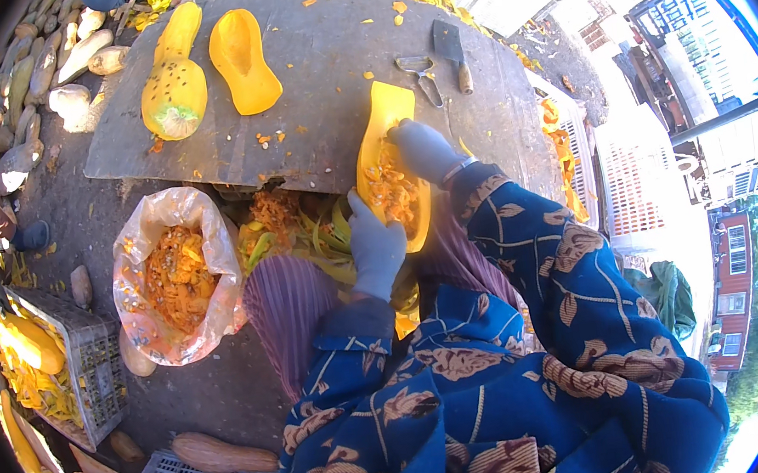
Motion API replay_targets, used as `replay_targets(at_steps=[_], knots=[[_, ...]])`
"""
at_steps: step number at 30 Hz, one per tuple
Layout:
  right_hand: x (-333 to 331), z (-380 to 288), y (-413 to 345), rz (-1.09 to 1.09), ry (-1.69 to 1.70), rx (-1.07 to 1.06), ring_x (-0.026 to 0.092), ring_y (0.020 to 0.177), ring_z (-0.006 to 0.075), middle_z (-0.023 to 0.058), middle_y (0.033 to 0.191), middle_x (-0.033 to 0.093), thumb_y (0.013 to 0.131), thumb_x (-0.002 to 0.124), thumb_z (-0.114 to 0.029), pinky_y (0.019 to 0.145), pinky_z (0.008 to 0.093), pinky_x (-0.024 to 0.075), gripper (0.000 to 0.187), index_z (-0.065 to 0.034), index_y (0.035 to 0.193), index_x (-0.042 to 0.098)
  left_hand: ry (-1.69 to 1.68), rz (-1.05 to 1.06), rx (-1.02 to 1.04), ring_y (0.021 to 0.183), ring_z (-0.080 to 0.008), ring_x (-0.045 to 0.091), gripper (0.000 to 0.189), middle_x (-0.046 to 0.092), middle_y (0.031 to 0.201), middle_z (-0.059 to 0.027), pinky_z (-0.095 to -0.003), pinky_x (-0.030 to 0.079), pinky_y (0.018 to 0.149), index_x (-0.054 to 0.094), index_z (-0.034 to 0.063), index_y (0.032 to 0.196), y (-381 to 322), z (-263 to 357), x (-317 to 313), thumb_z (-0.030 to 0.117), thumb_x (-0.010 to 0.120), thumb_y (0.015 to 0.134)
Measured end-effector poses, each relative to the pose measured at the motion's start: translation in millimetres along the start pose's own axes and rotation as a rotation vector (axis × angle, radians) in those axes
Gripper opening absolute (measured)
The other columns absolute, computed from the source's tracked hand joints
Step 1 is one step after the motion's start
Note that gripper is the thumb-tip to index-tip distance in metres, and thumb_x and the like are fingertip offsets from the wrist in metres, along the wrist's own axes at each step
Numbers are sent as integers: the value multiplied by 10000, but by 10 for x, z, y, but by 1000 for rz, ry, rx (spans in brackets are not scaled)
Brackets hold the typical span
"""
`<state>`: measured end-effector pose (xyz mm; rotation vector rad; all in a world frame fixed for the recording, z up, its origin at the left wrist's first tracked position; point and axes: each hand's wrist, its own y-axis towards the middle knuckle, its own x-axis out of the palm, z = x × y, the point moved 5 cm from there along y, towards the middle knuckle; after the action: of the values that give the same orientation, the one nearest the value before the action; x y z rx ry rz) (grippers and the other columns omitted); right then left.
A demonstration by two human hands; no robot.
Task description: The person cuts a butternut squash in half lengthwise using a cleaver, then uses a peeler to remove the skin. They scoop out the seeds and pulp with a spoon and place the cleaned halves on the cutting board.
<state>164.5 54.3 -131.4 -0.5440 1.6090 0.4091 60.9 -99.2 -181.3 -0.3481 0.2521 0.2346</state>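
A peeled butternut squash half (385,108), cut side up, tilts over my lap at the edge of the work board (324,48). Stringy orange pulp (393,190) fills its lower hollow. My left hand (376,247), in a pale glove, grips its lower left side. My right hand (427,153), gloved too, has its curled fingers at the hollow's upper right; whether they hold a tool is hidden. Left of my knees stands an open plastic bag (129,263) with scooped pulp and seeds (182,274).
On the board lie a whole peeled squash (176,95), a hollowed half (244,63), a peeler (421,76) and a cleaver (449,45). Crates (98,363) of squash and peelings flank me. Unpeeled squashes (79,57) are heaped at upper left; another person's shoe (31,235) shows nearby.
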Motion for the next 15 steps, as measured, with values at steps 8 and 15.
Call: replay_targets(at_steps=[8,15], knots=[[-66,-679,-456,-310,-25,-193,681,949,366,182,1008,672,823,600,-47,834,409,557,245,-23,1043,705,-93,98,18,1195,-407,565,745,554,1285,-265,-412,458,1008,282,-55,1452,63,-142,33,5,632,797],[-190,51,-151,-115,-81,1,661,878,351,160,952,666,847,562,-69,767,414,537,253,-81,1059,699,-97,29,24,1215,-387,554,726,540,1307,-272,-391,446,1020,287,-86,1449,56,62,-12,-15,598,797]])
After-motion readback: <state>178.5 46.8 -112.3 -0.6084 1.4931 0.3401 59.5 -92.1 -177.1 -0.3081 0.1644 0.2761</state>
